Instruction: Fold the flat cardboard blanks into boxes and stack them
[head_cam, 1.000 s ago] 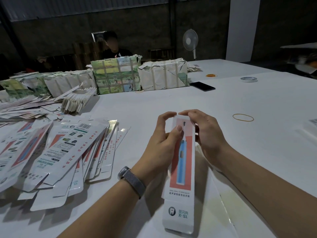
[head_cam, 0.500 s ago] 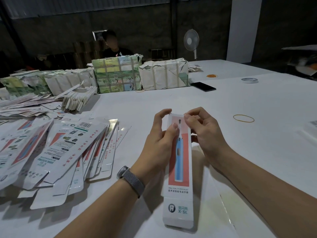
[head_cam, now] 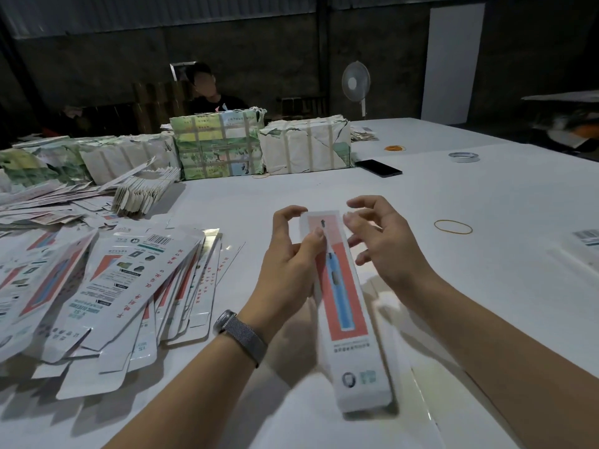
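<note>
A long narrow folded box [head_cam: 348, 306], white with a red panel and a blue toothbrush picture, lies lengthwise in front of me over the white table [head_cam: 486, 196]. My left hand [head_cam: 291, 264] grips its far end, thumb on the top face and fingers curled round the left side. My right hand [head_cam: 379, 241] hovers just right of that end with loosely curled fingers, apart from the box. A fanned heap of flat blanks [head_cam: 123, 286] covers the table at the left.
Strapped paper bundles [head_cam: 304, 147] line the far side, with a person [head_cam: 207, 89] seated behind them. A phone [head_cam: 377, 167], a tape roll [head_cam: 464, 157], rubber bands [head_cam: 452, 227] and a finished box [head_cam: 583, 244] at the right edge lie on the table.
My right hand has let go of the box's far end and drawn back to the right. The left hand keeps its hold and the box has turned slightly.
</note>
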A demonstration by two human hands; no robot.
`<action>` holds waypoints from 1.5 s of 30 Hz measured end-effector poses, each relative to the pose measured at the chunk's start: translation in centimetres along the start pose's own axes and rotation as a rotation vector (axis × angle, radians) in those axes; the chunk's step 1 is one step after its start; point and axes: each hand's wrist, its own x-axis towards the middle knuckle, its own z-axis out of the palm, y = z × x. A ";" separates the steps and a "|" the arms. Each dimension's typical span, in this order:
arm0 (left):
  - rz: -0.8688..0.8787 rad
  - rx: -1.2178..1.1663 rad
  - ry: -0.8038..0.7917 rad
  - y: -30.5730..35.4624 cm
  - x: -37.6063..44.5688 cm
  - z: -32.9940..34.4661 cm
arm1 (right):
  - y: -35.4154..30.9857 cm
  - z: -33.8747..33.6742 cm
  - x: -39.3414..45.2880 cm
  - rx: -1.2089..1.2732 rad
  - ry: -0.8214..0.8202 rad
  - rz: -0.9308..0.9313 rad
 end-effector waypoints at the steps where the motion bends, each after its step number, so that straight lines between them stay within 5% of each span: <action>1: 0.004 -0.042 0.038 0.1 0.0 -0.2 | -0.3 -0.1 -0.1 -0.119 -0.034 -0.054; 5: 0.025 -0.107 0.136 0.3 0.0 -0.6 | -2.2 -0.5 -0.8 -0.719 -0.296 -0.255; 9: -0.013 -0.222 -0.010 0.9 -0.2 -0.4 | -3.0 -1.2 -0.9 -0.862 -0.240 -0.280; 14: 0.024 -0.194 -0.108 1.4 -0.5 0.0 | -5.0 -6.8 -0.4 -0.810 -0.141 -0.103; 23: 0.006 -0.053 -0.177 0.8 -0.9 0.8 | -3.4 -25.9 -3.9 -1.470 0.026 0.463; 31: -0.028 0.025 -0.213 0.6 -1.3 1.1 | -0.9 -30.1 -4.1 -1.780 0.221 0.486; 37: -0.010 0.205 -0.205 0.1 -1.2 0.7 | -2.0 -19.8 -1.6 -1.331 0.124 0.178; 45: 0.045 0.733 -0.118 -0.6 -0.6 0.0 | -0.9 -1.0 -0.4 -0.651 -0.084 -0.037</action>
